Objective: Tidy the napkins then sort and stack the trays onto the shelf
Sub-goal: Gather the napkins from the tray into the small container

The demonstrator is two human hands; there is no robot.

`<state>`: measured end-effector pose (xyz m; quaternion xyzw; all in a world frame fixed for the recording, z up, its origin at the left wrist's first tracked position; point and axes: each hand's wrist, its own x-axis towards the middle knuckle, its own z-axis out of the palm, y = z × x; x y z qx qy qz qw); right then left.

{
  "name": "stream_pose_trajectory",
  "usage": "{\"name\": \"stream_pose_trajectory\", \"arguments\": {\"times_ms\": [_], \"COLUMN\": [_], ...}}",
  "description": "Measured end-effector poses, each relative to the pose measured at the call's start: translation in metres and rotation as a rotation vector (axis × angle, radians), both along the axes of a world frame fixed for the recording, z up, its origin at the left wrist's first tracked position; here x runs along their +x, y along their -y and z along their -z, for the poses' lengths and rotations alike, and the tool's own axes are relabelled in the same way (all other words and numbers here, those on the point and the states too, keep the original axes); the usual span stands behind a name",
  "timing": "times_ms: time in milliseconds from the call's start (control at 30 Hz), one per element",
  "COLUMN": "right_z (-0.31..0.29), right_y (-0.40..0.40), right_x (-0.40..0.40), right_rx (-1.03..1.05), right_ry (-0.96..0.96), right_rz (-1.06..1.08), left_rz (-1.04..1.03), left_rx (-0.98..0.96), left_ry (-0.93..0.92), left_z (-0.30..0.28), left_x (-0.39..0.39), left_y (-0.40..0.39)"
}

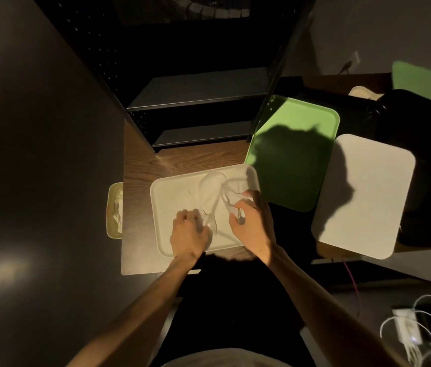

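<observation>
A pale tray [177,192] lies on the wooden table right in front of me, with crumpled white napkins [215,188] spread over its right half. My left hand [188,231] has its fingers curled into the napkins near the tray's front edge. My right hand [251,221] pinches a napkin at the tray's right side. A green tray [292,152] lies to the right, beyond it a white tray [365,197] turned face down. The dark metal shelf [198,94] stands behind the table.
A small pale bin [113,210] holding crumpled paper sits at the table's left edge. Another green tray [426,83] shows at the far right. A charger with white cables [407,329] lies at the lower right. A dark wall runs along the left.
</observation>
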<state>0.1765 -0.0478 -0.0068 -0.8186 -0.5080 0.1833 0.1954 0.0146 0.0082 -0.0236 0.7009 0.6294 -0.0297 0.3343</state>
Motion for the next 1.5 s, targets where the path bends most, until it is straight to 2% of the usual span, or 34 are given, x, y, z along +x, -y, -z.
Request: {"name": "stream_pose_trajectory", "arguments": {"times_ms": [67, 167, 233, 400, 500, 567, 633, 767, 867, 933, 1067, 1133, 1233, 1300, 1400, 1500], "right_z": [0.005, 0.004, -0.001, -0.002, 0.002, 0.007, 0.012, 0.028, 0.034, 0.028, 0.0, -0.019, -0.048, -0.063, -0.087, -0.098], "right_y": [-0.007, -0.012, -0.015, -0.012, -0.018, -0.025, -0.028, -0.028, -0.031, -0.03, -0.031, -0.036, -0.049, -0.063, -0.084, -0.106], "right_x": [-0.001, -0.004, -0.005, -0.006, -0.003, -0.002, -0.004, -0.009, -0.005, -0.001, 0.008, 0.013, 0.016, 0.006, -0.018, -0.053], "right_rx": [-0.019, 0.02, 0.061, 0.141, -0.064, -0.158, -0.201, -0.333, -0.286, -0.211, -0.104, -0.138, -0.25, -0.237, -0.262, -0.342], "right_ry": [0.041, -0.011, -0.095, -0.119, -0.37, -0.455, -0.414, -0.301, -0.21, -0.287, -0.644, -0.711, -0.807, -0.721, -0.699, -0.864], "right_rz": [-0.015, -0.022, 0.066, 0.332, 0.469, 0.398, 0.309, 0.268, 0.227, 0.273, 0.423, 0.337, 0.206, 0.109, -0.067, -0.235], "left_rz": [-0.014, -0.038, -0.055, -0.09, -0.021, 0.07, 0.135, 0.136, 0.114, 0.062, -0.089, -0.217, -0.511, -0.658, -0.803, -0.896], "left_rx": [0.01, 0.027, 0.051, 0.031, -0.093, -0.145, -0.154, -0.177, -0.157, -0.137, -0.109, -0.103, -0.194, -0.228, -0.225, -0.215], "left_ry": [0.056, 0.093, 0.123, 0.24, 0.348, 0.351, 0.314, 0.24, 0.205, 0.222, 0.321, 0.399, 0.578, 0.674, 0.749, 0.824], "left_z": [0.001, 0.003, 0.003, -0.016, -0.024, -0.023, -0.017, -0.007, -0.007, -0.009, -0.025, -0.038, -0.055, -0.065, -0.078, -0.092], "left_x": [-0.004, -0.014, -0.02, -0.018, -0.005, 0.007, 0.019, 0.034, 0.033, 0.025, 0.004, -0.005, -0.022, -0.036, -0.061, -0.09], "left_y": [-0.001, -0.004, -0.009, -0.027, -0.042, -0.053, -0.062, -0.071, -0.071, -0.071, -0.07, -0.068, -0.064, -0.062, -0.06, -0.056]}}
